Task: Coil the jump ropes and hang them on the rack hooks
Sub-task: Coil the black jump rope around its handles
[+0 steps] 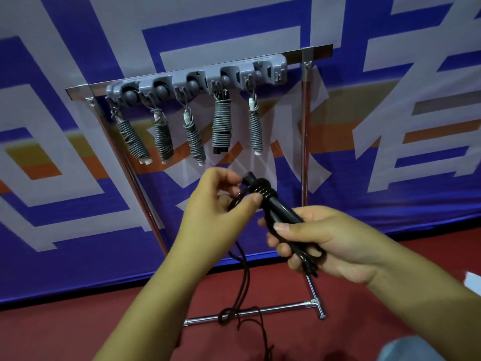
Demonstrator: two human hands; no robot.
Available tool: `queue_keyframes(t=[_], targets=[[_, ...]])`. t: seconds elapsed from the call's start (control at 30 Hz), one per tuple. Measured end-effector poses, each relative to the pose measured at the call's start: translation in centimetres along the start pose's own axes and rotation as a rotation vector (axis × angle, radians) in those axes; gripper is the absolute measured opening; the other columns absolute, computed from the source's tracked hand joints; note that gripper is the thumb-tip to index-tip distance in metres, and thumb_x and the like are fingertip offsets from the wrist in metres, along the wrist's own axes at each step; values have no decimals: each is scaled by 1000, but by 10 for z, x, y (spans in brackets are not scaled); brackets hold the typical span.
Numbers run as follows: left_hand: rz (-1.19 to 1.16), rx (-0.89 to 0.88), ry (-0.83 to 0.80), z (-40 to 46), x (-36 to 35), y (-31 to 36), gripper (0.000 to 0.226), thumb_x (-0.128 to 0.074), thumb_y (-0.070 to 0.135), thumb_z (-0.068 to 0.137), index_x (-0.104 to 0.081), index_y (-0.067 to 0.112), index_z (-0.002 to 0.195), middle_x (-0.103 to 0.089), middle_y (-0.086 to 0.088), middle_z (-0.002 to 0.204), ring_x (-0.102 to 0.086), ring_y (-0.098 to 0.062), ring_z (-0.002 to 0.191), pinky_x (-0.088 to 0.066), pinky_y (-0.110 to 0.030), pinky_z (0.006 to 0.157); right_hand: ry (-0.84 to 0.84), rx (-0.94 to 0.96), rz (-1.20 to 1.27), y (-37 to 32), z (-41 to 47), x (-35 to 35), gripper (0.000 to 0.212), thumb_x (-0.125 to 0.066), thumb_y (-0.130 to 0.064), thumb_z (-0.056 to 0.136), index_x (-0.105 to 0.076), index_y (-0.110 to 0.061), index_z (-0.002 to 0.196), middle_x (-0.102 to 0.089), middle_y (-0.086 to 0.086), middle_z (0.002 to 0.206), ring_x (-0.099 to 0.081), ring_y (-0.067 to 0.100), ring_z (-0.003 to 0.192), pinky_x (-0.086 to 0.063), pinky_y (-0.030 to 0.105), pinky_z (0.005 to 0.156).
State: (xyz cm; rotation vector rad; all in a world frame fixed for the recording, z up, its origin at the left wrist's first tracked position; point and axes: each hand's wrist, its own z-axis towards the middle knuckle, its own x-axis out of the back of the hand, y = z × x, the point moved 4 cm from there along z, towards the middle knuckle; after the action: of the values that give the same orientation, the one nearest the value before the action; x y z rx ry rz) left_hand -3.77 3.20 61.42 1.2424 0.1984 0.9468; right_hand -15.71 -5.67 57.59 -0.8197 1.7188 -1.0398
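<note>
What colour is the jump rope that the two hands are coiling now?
Black: the jump rope, handles and cord alike, seen in the head view.

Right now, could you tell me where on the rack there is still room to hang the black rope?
The grey hook strip is crowded: five coiled grey ropes hang side by side along it. The one free patch is its right end, between the last hanging rope and the right upright. The black rope is only partly wound.
</note>
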Motion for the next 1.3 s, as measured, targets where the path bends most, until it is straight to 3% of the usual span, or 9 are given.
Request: queue_keyframes(t=[0.07,0.23,0.5,0.7,0.8,0.93,1.1,1.17,1.3], targets=[[-166,102,-65,-1,1,-4,12,-67,20,83,-58,14,87,-58,8,66,-51,-5,57,-42,-17,55,16,9,1,3,-1,1,22,-55,-4,86,-59,3,107,-63,7,70,-56,8,55,-45,18,47],[-346,268,-241,0,4,-10,33,-50,36,85,-65,6,84,-57,-7,58,-35,-7,42,-29,-14,39,35,40,4,6,-6,1,30,-62,-14,74,-63,-2,102,-63,8,73,-56,9,55,-44,18,47],[-416,215,-375,1,17,-5,21,-61,25,86,-69,6,86,-61,-7,61,-29,-6,41,-26,-14,39,-41,61,97,8,-8,-3,13,-65,-15,76,-72,-7,84,-63,12,75,-55,10,53,-43,16,45],[-587,304,-347,2,13,-12,6,-64,11,75,-70,11,78,-64,-4,67,-48,-6,48,-41,-15,45,-7,88,132,9,-3,-5,24,-69,-14,81,-64,1,100,-63,12,73,-55,10,53,-44,17,44],[-543,287,-292,1,10,-12,12,-70,4,75,-65,7,86,-66,-5,69,-55,-8,54,-48,-18,53,4,62,117,9,-1,-3,28,-61,-16,77,-65,0,99,-65,11,74,-56,9,54,-44,17,44],[-280,188,-162,-5,10,-10,10,-62,9,86,-54,12,91,-62,0,61,-53,-11,52,-39,-19,49,-101,-17,240,16,-2,-7,31,-66,-20,80,-66,2,103,-67,11,78,-57,7,52,-45,15,42],[-211,157,-289,-7,5,-3,34,-66,21,78,-57,16,110,-64,6,62,-60,-3,54,-42,-12,51,-155,18,138,19,1,-11,39,-59,-21,85,-58,4,115,-70,12,85,-60,9,55,-49,20,47],[-131,119,-354,-5,5,-2,33,-69,21,74,-62,14,105,-71,6,75,-68,-4,72,-49,-12,63,-140,50,78,17,3,-13,25,-58,-20,89,-62,-1,104,-71,14,90,-63,11,58,-52,23,51],[-7,121,-337,-1,5,-11,44,-73,38,63,-62,21,102,-71,6,93,-67,-6,92,-50,-18,81,-147,59,63,18,7,-15,23,-54,-19,85,-64,-4,99,-71,17,97,-66,15,65,-56,30,59]])
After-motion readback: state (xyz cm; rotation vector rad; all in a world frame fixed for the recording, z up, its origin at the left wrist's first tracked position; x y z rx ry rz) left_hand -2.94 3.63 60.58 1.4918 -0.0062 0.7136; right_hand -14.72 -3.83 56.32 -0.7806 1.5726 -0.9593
